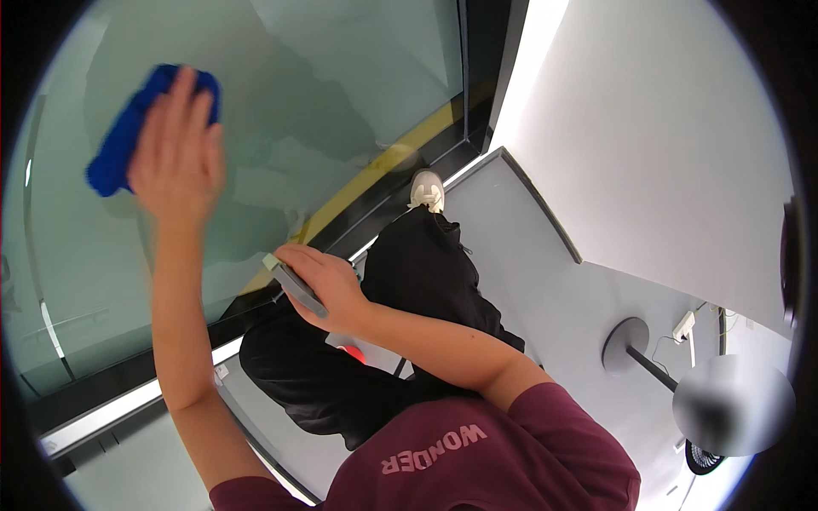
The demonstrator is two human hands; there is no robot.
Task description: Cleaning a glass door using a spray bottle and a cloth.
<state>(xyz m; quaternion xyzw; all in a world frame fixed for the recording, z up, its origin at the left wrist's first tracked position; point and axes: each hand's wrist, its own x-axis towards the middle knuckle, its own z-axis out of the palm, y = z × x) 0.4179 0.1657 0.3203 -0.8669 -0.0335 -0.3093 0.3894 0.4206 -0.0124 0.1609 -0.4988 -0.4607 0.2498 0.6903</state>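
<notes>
My left hand (179,153), slightly blurred, presses a blue cloth (121,140) flat against a large glass pane (287,115). The cloth shows beyond my fingertips and along the hand's left side. Lower down, near the pane's bottom edge, my right hand (326,287) is closed around a grey tool with a pale green edge (297,285); its exact kind is unclear. A yellow strip (383,166) runs along the lower part of the glass, above a black frame.
A white wall (652,140) stands at the right. On the grey floor are a round-based stand (626,345), a white power strip (684,326) with cables and a black fan (703,458). My shoe (427,190) is close to the window frame (358,220).
</notes>
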